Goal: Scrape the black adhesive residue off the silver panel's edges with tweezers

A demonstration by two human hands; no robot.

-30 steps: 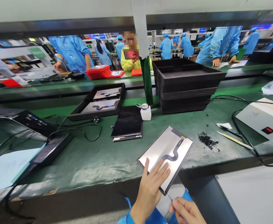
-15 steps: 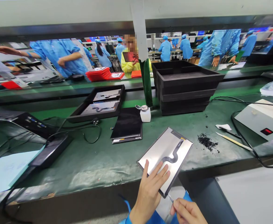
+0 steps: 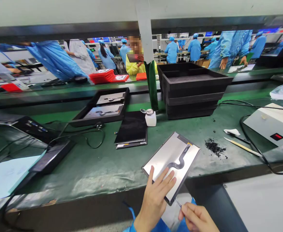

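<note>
An LCD screen panel (image 3: pixel 171 154), its silvery back facing up with a dark curved ribbon cable (image 3: pixel 180 162), lies tilted over the bench's front edge. My left hand (image 3: pixel 154 196) rests flat on its lower part, fingers spread. At the panel's bottom corner is the tip of a thin metal tool (image 3: pixel 178 202). My right hand (image 3: pixel 195 216) pinches that tool; its other end is hidden in the fingers. A heap of black scraps (image 3: pixel 215 147) lies to the right of the panel.
Dark panels (image 3: pixel 132 129) are stacked beside a white pump bottle (image 3: pixel 151 118). Behind stand a black tray (image 3: pixel 83 121) with two panels and a stack of black trays (image 3: pixel 192 96). At right are a yellowish pointed stick (image 3: pixel 242 146) and a grey box (image 3: pixel 268 124) with a cable. Co-workers stand beyond.
My right hand has shifted slightly right and down with the metal tool, showing a bit more of it. My left hand and the panel have stayed put.
</note>
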